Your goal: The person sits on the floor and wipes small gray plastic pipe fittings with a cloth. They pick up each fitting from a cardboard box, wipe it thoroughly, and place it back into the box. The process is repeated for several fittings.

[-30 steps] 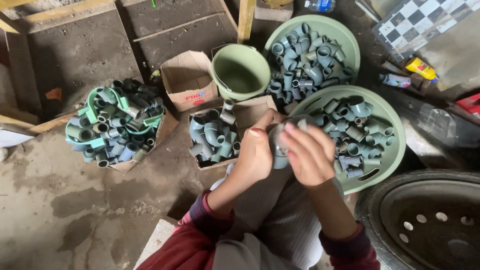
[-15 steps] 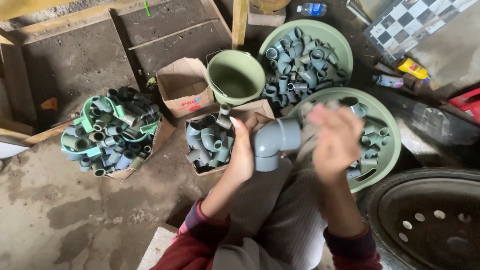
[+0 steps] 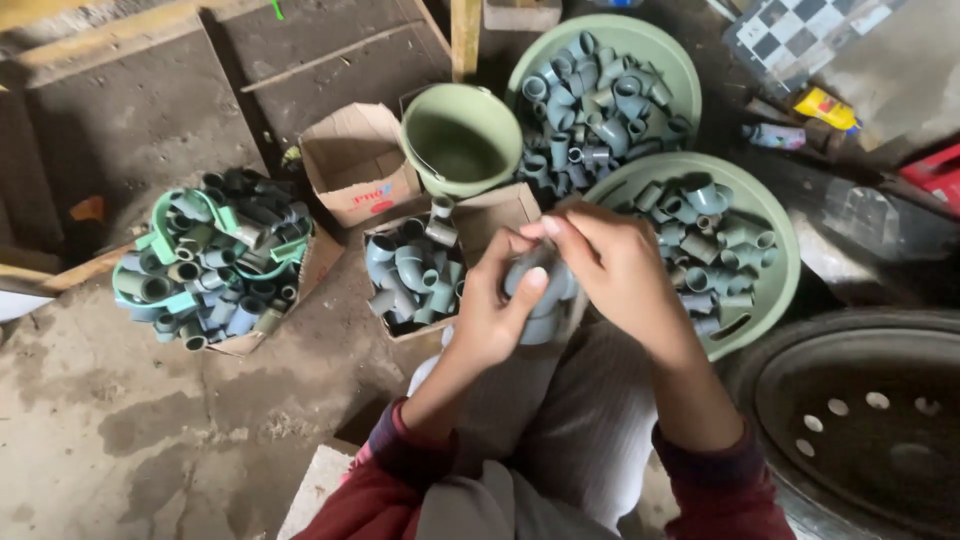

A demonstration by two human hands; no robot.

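My left hand [image 3: 492, 305] grips a grey plastic pipe elbow [image 3: 545, 300] above my lap, thumb across its front. My right hand [image 3: 615, 275] lies over the top and right side of the same elbow, fingers curled on it. Most of the fitting is hidden between the two hands. Just beyond my left hand sits a cardboard box [image 3: 498, 212] of grey pipe fittings. Right of my right hand is a green basin [image 3: 772, 215] holding several more fittings.
A second green basin [image 3: 672, 55] of fittings stands at the back, with a green bucket [image 3: 460, 140] and a small open carton [image 3: 355, 165] to its left. A heaped box of fittings [image 3: 215, 265] sits at the left. A dark metal wheel [image 3: 850, 420] lies at the lower right.
My right hand came back from the right and closed over the elbow, which my left hand kept holding. The view shifted slightly.
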